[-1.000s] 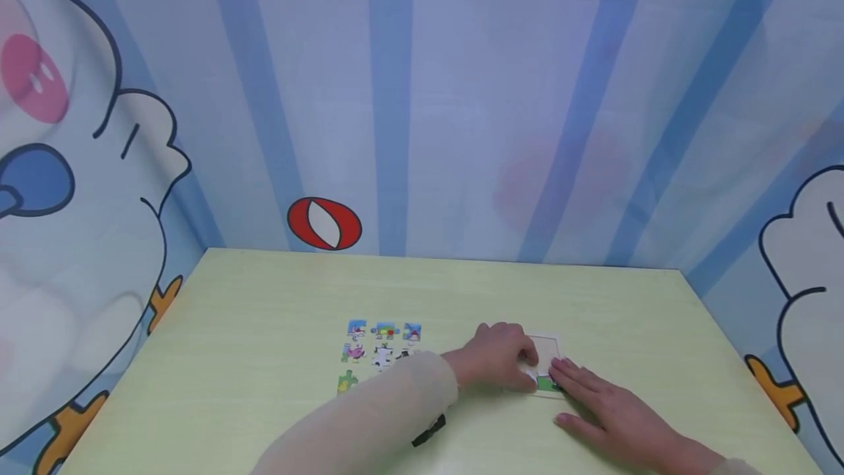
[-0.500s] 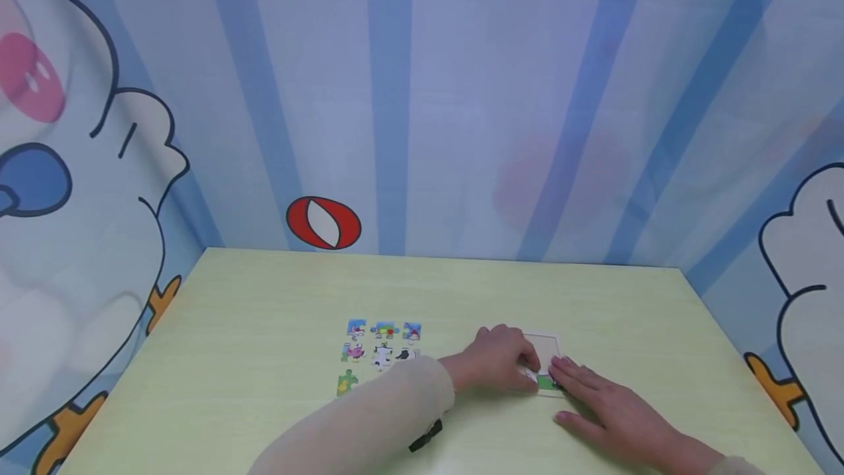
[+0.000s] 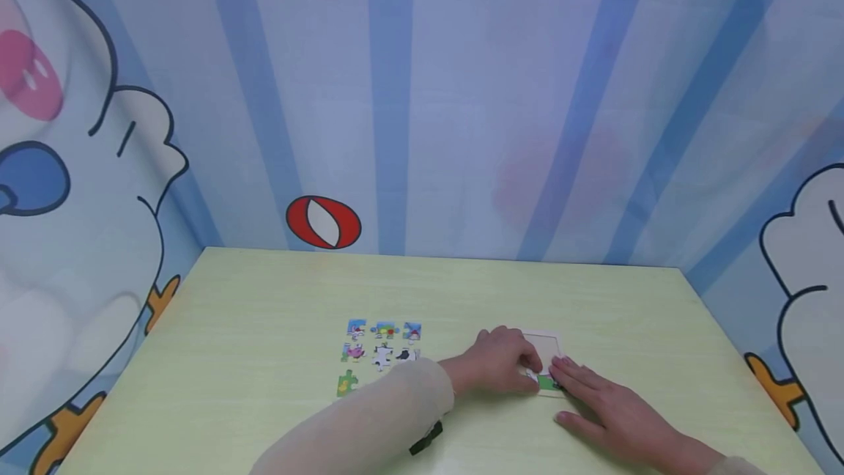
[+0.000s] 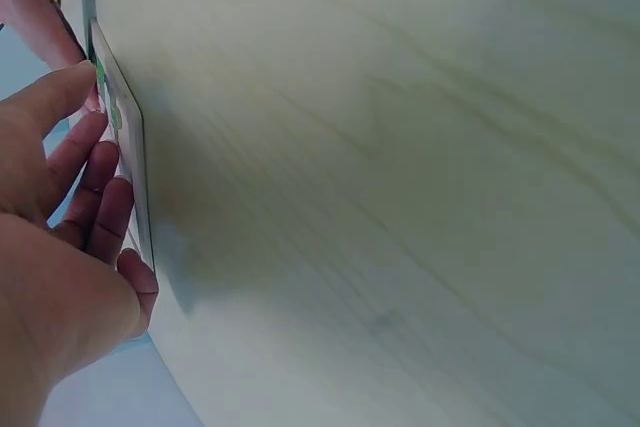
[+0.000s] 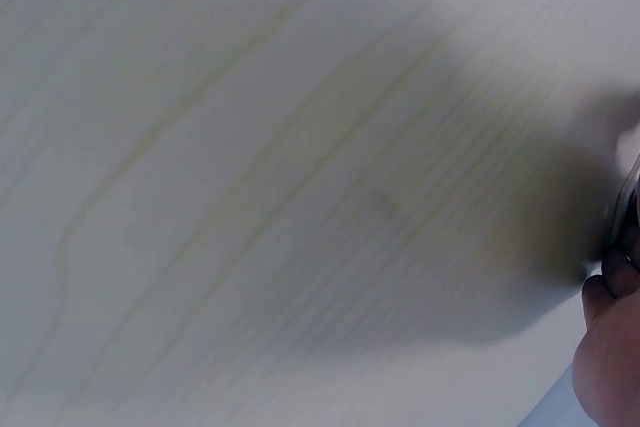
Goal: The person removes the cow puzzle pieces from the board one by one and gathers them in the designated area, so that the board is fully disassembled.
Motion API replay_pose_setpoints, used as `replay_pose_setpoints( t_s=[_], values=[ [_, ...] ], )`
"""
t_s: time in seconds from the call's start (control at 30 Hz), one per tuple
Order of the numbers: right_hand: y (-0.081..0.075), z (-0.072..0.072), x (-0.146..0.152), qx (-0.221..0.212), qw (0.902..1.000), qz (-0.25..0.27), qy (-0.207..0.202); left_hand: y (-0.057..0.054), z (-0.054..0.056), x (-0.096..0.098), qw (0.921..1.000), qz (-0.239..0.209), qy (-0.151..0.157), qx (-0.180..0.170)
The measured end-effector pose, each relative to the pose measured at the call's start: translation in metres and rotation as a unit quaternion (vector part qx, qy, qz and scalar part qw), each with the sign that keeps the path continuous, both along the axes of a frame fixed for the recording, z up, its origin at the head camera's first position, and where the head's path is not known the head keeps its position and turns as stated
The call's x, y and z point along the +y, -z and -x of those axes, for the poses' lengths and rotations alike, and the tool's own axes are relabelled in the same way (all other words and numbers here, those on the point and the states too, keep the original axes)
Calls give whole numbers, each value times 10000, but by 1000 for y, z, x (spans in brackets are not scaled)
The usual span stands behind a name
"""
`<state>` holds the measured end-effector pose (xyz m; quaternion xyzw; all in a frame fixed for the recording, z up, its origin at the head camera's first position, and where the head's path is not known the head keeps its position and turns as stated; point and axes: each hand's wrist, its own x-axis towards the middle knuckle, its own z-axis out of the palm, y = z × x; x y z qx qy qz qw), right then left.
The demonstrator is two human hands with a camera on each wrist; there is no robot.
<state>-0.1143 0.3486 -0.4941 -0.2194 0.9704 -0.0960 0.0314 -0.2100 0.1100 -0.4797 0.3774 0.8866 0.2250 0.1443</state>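
Note:
My left hand pinches a small, mostly white jigsaw piece between thumb and fingers. It is low over the puzzle tray, and the hand covers the tray's left part. At the tray's lower right lies a green puzzle piece. My right hand has its fingers extended, the fingertips resting at the tray's right edge over part of that green piece. In the left wrist view, the thin tray appears edge-on behind the left fingers. Only a bit of the right hand enters the right wrist view.
Loose puzzle pieces lie in rows left of the tray, among them a blue-topped corner piece, a cow-patterned piece and a green piece with yellow. The left sleeve hides the area beside them. A striped cloth stands behind the table.
The left thumb and fingers have shifted very slightly right over the tray, still pinching the piece. The right hand stays put.

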Motion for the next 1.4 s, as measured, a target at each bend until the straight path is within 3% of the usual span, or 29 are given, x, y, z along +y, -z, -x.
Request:
replay_pose_setpoints(
  t_s=[0.93,1.4],
  values=[
    [5,-1,2,78,9998,157,-45,-4,-3,8,9990,-78,-338,-291],
    [4,-1,3,179,9995,189,-172,0,-3,12,9961,-442,-588,-481]
  ],
)
